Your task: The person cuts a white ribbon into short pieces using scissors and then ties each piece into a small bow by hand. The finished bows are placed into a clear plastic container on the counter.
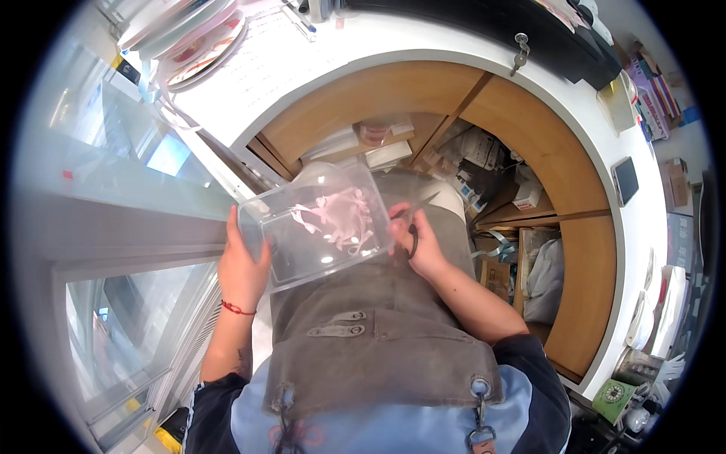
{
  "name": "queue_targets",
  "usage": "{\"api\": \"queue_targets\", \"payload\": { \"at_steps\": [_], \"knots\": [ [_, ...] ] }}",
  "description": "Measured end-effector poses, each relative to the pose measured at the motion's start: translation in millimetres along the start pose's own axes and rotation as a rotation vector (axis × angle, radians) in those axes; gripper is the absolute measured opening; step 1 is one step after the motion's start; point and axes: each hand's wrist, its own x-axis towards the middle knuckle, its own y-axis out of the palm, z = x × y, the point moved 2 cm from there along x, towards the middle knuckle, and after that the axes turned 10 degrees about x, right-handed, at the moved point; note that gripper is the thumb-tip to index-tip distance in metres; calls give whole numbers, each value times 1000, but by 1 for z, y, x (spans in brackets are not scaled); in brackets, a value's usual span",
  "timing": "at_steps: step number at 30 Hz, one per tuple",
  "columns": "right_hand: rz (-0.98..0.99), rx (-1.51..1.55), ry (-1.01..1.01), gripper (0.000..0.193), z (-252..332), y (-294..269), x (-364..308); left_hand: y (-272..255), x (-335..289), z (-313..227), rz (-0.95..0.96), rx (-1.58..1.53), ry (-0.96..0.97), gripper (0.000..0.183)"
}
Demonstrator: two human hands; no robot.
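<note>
Left hand (243, 265) spread, holding a clear box (308, 251) — right hand (425, 246) curled at its edge (around black-handled scissors (413, 237)).

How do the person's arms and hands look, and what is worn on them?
The left hand and right hand are gloveless. A red bracelet circles the left wrist; that forearm bears a small dark marking. The short sleeves are dark.

Likely a shop: curved white counter (639, 227)
</note>
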Motion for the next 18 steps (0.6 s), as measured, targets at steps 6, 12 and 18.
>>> {"api": "queue_targets", "payload": {
  "at_steps": [6, 12, 18],
  "knots": [
    [-27, 122, -51, 33, 0, -14, 16, 6, -1, -1, 82, -44, -32, 76],
    [1, -194, -85, 37, 26, -7, 18, -15, 4, -12, 29, 265, -79, 56],
    [-115, -429, -372, 48, 82, 0, 26, -62, 11, -43, -194, 53, 78, 33]
  ]
}}
